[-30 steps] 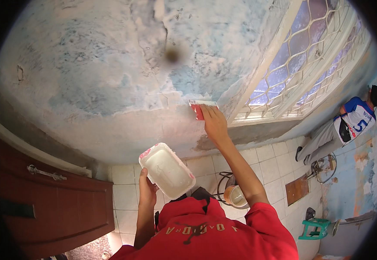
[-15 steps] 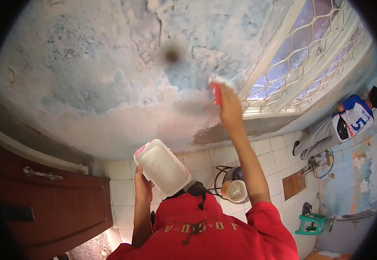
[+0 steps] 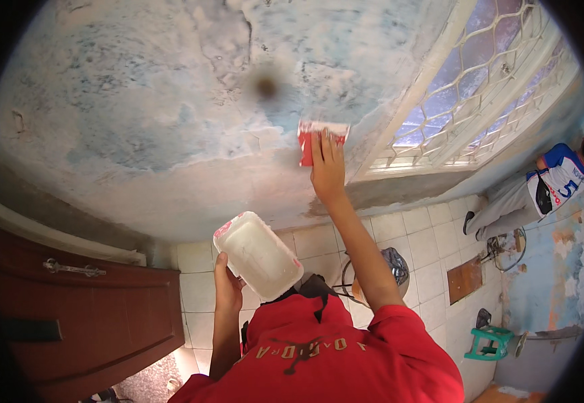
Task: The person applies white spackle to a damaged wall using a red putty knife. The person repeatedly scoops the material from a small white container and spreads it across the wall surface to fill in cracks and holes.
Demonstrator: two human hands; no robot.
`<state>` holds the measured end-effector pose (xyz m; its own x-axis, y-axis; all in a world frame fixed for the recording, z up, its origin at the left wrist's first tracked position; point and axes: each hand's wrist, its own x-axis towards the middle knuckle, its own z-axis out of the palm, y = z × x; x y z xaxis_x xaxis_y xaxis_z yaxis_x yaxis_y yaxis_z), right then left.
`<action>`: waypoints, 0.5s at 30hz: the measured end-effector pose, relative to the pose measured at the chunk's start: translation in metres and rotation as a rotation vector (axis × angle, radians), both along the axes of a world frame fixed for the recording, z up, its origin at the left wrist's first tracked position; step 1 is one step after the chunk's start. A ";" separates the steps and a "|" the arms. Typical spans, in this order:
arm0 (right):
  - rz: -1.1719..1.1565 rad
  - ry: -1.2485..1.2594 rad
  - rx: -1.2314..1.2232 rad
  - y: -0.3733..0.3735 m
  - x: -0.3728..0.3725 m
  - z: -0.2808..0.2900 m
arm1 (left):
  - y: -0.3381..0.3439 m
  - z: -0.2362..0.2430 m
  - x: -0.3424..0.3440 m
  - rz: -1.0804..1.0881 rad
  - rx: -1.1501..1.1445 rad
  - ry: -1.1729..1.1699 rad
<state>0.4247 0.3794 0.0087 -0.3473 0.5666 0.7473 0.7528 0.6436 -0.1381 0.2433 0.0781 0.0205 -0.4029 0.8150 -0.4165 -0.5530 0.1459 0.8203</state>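
My right hand [image 3: 329, 171] presses a flat red putty spreader [image 3: 306, 145] against the patchy wall [image 3: 137, 127], fingers spread over its face. White paste coats the spreader's upper edge. The wall shows pale blue areas, with whitish filler smeared over its lower part. Down at waist height, my left hand [image 3: 227, 285] grips the left side of a shallow white tray [image 3: 223, 232], thumb at the rim. Pink smears mark the tray's rim, and whitish material coats its inside.
A white-framed window with a wire grille [image 3: 466, 87] is at the right. Below my right forearm, a bucket [image 3: 357, 291] stands partly hidden beside a dark plastic bag [image 3: 394, 262]. A brown door [image 3: 104, 309] is at the left. Another person [image 3: 554, 181] works far right, near a green stool [image 3: 490, 342].
My right hand has moved a little left, and the spreader has turned from edge-on to flat across the wall. My left hand keeps hold of the tray.
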 end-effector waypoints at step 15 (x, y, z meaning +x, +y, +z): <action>0.040 0.045 0.227 -0.002 0.002 0.110 | -0.006 -0.003 -0.009 -0.007 0.008 -0.001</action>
<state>0.4266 0.3770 0.1191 -0.3297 0.3686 0.8692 0.7223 0.6913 -0.0191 0.2344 0.0716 0.0177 -0.3966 0.8210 -0.4108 -0.5528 0.1437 0.8208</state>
